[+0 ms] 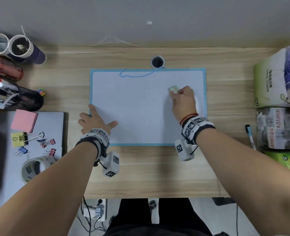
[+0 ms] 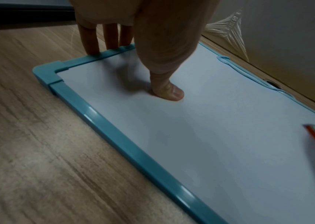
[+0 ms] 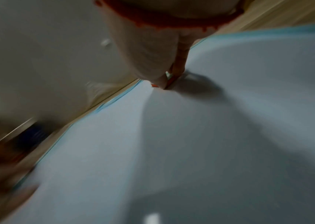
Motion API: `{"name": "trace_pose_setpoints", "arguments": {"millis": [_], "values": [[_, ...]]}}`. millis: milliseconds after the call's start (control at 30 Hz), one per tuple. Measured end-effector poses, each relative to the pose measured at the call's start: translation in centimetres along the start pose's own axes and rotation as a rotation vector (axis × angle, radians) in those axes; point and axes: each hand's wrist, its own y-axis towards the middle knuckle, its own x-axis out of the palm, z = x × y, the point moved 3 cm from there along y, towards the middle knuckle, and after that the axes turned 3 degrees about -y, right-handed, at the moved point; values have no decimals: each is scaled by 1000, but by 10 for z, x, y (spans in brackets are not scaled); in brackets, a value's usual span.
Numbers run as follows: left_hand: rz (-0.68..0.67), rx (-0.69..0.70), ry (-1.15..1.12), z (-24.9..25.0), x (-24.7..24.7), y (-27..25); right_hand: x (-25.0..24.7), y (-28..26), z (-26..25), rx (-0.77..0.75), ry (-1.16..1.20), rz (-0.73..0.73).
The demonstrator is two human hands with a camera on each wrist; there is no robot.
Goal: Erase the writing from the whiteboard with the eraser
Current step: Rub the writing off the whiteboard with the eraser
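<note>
Gripping eraser (image 1: 173, 89), right hand (image 1: 183, 103) rubs whiteboard (image 1: 132, 108); box (image 1: 268, 86) reads "COFFEE STIRRER".

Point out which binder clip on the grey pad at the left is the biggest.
The yellow binder clip, beside the pink sticky notes; the pink and blue clips below it are much smaller.

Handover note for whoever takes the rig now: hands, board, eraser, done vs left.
Left hand: open, fingers on the whiteboard frame's left edge, thumb pressed on the surface, steadying it.
Right hand: grips the eraser, pressed on the board's upper right area.
Whiteboard lies flat on the desk, hanging cord draped over its top edge.
Done: no writing visible anywhere in view.
Left: check the patch under the right hand, then put the eraser down.
</note>
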Motion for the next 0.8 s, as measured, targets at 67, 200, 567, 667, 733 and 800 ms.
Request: {"name": "trace_pose_setpoints", "arguments": {"millis": [67,200,567,667,733,800], "values": [[0,2,4,0,0,0,13,-15,-20,-75,41,-96],[1,9,8,0,0,0,3,-7,-8,-70,11,-44],[7,17,15,-1,0,1,23,-17,-48,-213,-69,-142],[7,18,14,-2,1,1,31,-14,-47,-264,-112,-223],[5,17,14,-2,0,1,18,5,-31,-189,-85,-115],[10,19,23,-2,0,1,8,24,-18,-53,-71,-20]]}}
